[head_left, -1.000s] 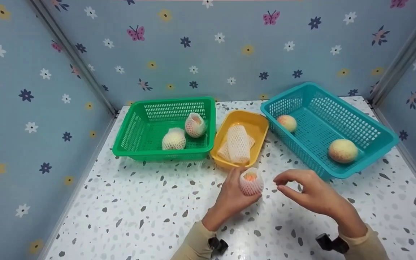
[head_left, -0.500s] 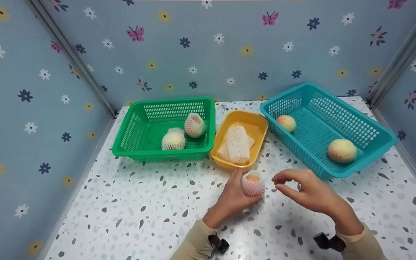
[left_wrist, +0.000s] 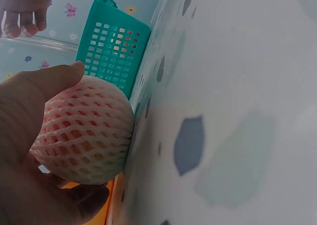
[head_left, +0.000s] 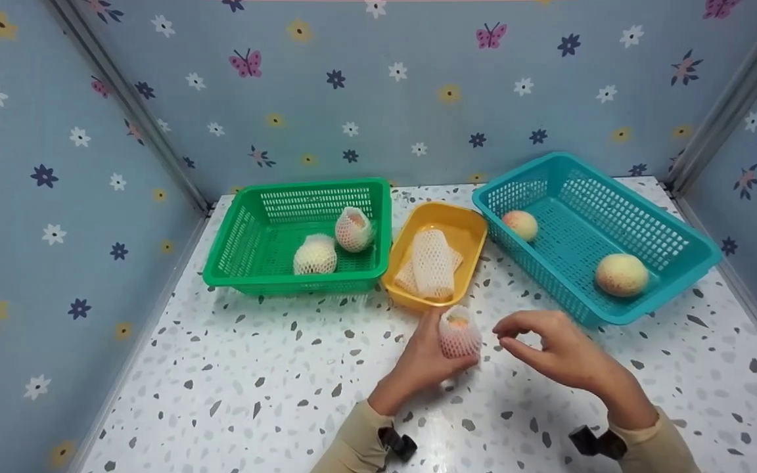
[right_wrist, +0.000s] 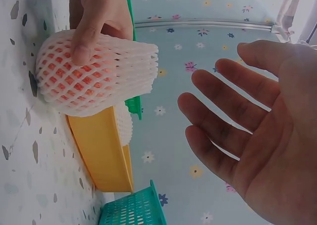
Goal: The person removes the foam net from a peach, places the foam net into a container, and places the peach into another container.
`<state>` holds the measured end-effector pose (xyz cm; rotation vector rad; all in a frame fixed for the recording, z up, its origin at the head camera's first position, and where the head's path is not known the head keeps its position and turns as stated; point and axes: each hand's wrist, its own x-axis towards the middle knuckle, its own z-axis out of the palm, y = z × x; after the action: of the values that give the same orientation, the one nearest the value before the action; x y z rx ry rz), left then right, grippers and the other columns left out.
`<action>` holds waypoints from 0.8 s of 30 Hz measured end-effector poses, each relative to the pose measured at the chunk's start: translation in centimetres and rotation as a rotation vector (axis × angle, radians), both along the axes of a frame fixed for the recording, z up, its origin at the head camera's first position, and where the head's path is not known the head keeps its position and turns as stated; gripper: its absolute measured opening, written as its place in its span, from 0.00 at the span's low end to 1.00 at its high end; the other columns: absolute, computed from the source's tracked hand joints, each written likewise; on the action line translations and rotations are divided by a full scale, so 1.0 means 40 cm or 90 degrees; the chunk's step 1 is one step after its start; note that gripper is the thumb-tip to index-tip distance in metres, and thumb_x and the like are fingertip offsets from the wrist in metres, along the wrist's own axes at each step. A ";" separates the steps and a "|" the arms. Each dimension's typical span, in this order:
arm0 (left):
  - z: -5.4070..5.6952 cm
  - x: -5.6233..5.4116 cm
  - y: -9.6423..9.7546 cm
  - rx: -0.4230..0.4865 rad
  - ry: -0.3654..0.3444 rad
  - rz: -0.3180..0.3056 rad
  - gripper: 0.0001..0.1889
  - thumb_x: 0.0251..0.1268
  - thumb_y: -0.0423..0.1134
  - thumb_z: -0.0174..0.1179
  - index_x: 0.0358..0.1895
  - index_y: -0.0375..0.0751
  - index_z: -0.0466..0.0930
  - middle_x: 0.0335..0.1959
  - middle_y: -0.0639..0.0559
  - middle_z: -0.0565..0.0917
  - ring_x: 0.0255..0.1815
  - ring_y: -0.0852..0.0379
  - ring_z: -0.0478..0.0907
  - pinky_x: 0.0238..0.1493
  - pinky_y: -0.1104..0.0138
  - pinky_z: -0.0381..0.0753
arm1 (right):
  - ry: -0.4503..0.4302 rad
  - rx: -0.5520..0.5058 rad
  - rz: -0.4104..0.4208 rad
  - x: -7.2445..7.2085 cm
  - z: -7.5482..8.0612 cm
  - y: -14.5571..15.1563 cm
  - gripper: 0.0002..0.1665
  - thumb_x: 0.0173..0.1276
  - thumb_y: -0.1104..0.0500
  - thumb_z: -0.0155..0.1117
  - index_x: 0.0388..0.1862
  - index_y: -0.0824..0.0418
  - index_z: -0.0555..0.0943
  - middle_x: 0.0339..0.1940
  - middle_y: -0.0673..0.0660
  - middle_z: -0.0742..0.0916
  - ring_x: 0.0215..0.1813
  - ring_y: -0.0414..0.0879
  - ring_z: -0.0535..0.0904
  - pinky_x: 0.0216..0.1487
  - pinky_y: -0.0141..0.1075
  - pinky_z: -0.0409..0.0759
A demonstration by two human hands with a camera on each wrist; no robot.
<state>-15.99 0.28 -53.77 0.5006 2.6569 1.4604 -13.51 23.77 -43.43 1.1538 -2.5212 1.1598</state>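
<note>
On the table (head_left: 253, 394) by the yellow tray (head_left: 462, 230), we note the left hand (head_left: 418, 361) grasping a netted peach (head_left: 460, 338), the right hand (head_left: 562, 351) loose and empty nearby; sleeving seems done, the next move likely calling for a gentle lift.

The net (head_left: 460, 336) round the held peach looks like plastic foam, matt, soft and ribbed in an open diamond mesh; the loose nets (head_left: 432, 263) are of the same white foam. The bare peach (head_left: 621, 275) has a matt, finely speckled skin. The green basket (head_left: 293, 280) and blue basket (head_left: 566, 226) are moulded plastic, pierced all over, with smooth rims. The yellow tub (head_left: 462, 226) is solid plastic, smooth and faintly glossy. The tabletop (head_left: 253, 368) is smooth, shiny and terrazzo-patterned, catching bright glare. The wall (head_left: 391, 118) is a printed, mostly matt sheet; the post (head_left: 134, 98) looks like dull grey metal. The sleeve (head_left: 352, 440) is matt cloth.
</note>
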 end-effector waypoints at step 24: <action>0.060 -0.005 0.003 -0.091 0.226 0.088 0.37 0.47 0.61 0.73 0.61 0.46 0.79 0.60 0.48 0.72 0.59 0.51 0.62 0.58 0.53 0.64 | -0.033 -0.017 0.020 0.000 -0.031 -0.006 0.10 0.68 0.66 0.64 0.44 0.54 0.84 0.40 0.44 0.86 0.41 0.40 0.82 0.41 0.40 0.82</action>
<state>-16.19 0.39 -51.39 0.6269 3.1011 1.3055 -13.50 23.53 -44.67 1.1755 -2.5270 1.2427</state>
